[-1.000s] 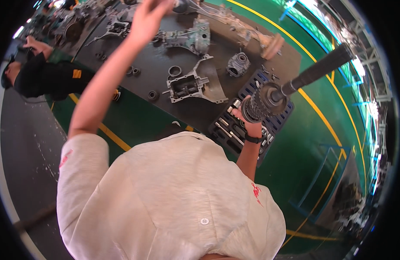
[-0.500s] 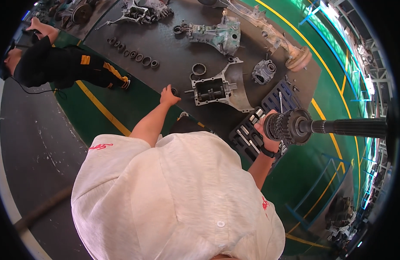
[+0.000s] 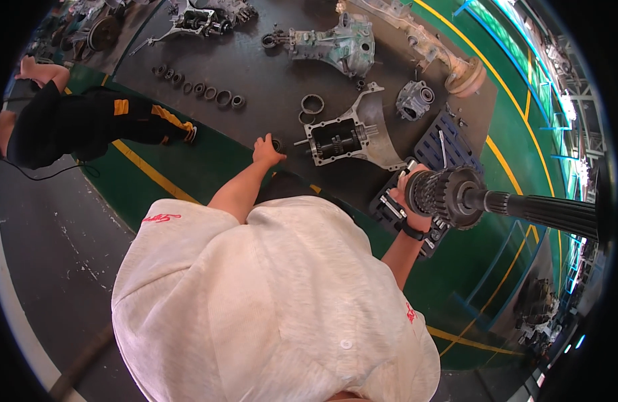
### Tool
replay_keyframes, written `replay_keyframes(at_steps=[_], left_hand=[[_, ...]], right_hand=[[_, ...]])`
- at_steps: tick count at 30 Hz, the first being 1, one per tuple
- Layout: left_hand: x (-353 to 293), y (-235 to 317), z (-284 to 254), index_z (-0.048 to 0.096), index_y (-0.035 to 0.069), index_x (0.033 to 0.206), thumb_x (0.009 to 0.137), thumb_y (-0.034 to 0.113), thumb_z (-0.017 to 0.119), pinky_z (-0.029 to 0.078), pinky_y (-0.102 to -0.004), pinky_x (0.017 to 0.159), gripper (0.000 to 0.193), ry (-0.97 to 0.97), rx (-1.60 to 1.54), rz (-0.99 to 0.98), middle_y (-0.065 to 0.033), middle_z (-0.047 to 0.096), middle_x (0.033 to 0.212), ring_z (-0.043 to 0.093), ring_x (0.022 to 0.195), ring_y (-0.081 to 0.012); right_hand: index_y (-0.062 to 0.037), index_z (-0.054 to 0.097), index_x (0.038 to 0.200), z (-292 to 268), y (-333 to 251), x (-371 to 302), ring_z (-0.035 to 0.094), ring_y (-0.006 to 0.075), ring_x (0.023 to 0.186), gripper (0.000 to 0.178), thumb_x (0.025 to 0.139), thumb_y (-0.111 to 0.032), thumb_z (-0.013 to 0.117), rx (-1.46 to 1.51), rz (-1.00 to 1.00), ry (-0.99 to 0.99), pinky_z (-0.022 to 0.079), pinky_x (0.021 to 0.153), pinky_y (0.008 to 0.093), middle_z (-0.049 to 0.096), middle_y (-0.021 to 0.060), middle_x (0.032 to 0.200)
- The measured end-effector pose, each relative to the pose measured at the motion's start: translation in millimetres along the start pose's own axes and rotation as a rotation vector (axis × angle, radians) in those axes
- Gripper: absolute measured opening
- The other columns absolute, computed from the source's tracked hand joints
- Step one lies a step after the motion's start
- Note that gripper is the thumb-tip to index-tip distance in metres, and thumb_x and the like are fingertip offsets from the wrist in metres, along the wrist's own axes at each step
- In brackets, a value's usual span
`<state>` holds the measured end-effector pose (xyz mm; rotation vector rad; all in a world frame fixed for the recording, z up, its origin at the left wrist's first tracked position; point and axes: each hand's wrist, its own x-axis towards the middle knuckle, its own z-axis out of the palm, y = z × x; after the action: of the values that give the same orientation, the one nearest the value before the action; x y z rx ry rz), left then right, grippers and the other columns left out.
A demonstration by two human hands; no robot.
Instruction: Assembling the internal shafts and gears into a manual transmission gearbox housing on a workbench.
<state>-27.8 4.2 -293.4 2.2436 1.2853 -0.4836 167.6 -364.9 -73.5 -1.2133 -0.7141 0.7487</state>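
My right hand [image 3: 413,195] is closed around a gear shaft [image 3: 459,194], a stack of dark gears with a long splined rod pointing right, raised above the table. My left hand [image 3: 266,151] is at the table's near edge, thumb and fingers to either side of a dark metal ring [image 3: 276,143]. The hand hides part of that ring. Beside it, an opened gearbox housing [image 3: 330,161] lies with a geared shaft inside. Behind the housing sits a larger loose ring [image 3: 312,104].
Several rings and gears [image 3: 199,89] lie in a row on the dark table [image 3: 255,74]. Farther back are a whole gearbox [image 3: 342,47] and an axle with a drum [image 3: 464,77]. A blue socket tray [image 3: 443,144] lies right. A person in black [image 3: 61,120] stands left.
The view has shifted slightly, so the table things appear a little displaced. The gear shaft's rod end tips lower in view. Both hands keep their places on the ring and the shaft.
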Motion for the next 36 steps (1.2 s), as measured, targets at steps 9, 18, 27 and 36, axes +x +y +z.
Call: replay_keyframes(at_steps=[9, 18, 27, 36], left_hand=[[6.9, 0.2, 7.6, 0.050, 0.016, 0.132, 0.063, 0.039, 0.091, 0.052, -0.0453, 0.098, 0.083, 0.104, 0.038, 0.038, -0.0143, 0.049, 0.130, 0.049, 0.126, -0.0353], [5.6, 7.6, -3.3, 0.048, 0.014, 0.137, 0.065, 0.045, 0.091, 0.051, -0.0476, 0.101, 0.090, 0.040, 0.095, 0.033, -0.0146, 0.049, 0.138, 0.050, 0.130, -0.0355], [25.2, 4.5, -16.8, 0.048, 0.009, 0.141, 0.071, 0.057, 0.083, 0.047, -0.0473, 0.106, 0.092, 0.007, 0.014, -0.056, -0.0199, 0.051, 0.142, 0.052, 0.132, -0.0375], [45.1, 22.5, -40.7, 0.047, 0.006, 0.144, 0.078, 0.047, 0.077, 0.045, -0.0459, 0.109, 0.084, 0.126, -0.158, 0.061, -0.0211, 0.051, 0.144, 0.051, 0.133, -0.0369]], right_hand=[[-0.0074, 0.041, 0.084, 44.4, -21.5, 3.7, 0.032, 0.0068, 0.063, 0.056, 0.103, -0.059, 0.048, 0.227, 0.079, 0.104, 0.031, 0.063, 0.0275, 0.036, -0.0025, 0.064], [-0.0079, 0.052, 0.101, 75.5, -7.9, -18.8, 0.046, 0.0083, 0.074, 0.043, 0.078, -0.012, 0.089, -0.245, -0.061, 0.345, 0.038, 0.068, 0.0248, 0.050, -0.0043, 0.081], [-0.0099, 0.049, 0.096, 80.2, -15.8, -20.5, 0.042, 0.0073, 0.067, 0.042, 0.074, 0.004, 0.083, -0.084, -0.023, 0.437, 0.036, 0.062, 0.0242, 0.043, -0.0058, 0.076], [-0.0075, 0.056, 0.114, 70.4, -46.3, -18.3, 0.054, 0.0093, 0.079, 0.056, 0.071, -0.005, 0.092, -0.096, -0.098, 0.480, 0.046, 0.074, 0.0265, 0.056, -0.0042, 0.090]])
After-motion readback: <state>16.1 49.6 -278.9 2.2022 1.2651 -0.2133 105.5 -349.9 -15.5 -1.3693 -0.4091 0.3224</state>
